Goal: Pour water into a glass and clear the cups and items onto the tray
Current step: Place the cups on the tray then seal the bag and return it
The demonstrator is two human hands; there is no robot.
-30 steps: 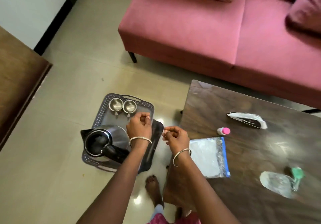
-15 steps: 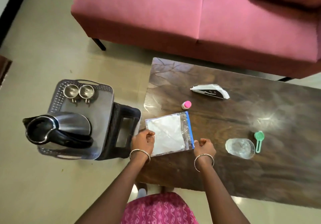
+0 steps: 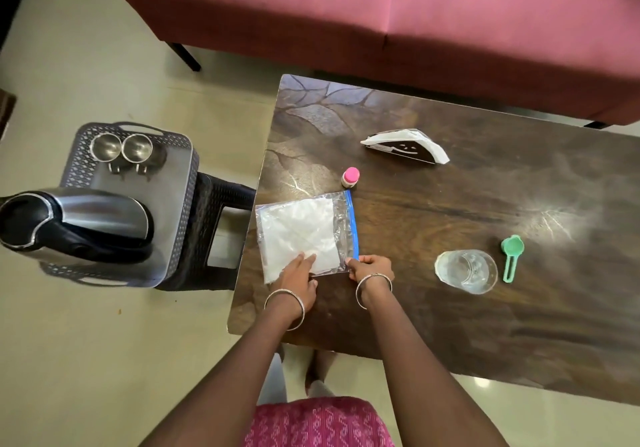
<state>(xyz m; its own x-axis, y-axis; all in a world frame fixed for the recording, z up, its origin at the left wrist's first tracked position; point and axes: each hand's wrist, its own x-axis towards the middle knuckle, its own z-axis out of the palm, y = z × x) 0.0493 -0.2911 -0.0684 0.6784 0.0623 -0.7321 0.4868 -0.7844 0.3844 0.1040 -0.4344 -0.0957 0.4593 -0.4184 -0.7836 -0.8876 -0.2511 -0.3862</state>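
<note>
Head view: we see the left hand (image 3: 296,275) pressing flat fingers on the bag (image 3: 301,228) at the table's (image 3: 450,342) near edge, while the right hand (image 3: 372,270) pinches its zip corner. The glass (image 3: 465,271) stands to their right. Farther left, a kettle (image 3: 97,214) and two cups (image 3: 136,147) sit on the tray (image 3: 188,183).

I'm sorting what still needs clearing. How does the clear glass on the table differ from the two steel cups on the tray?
The glass is clear and has no handle; the steel cups are shiny metal, each with a small handle. The glass stands on the wooden table beside a green scoop; the steel cups sit side by side on the grey tray. All stand upright, mouths up.
</note>
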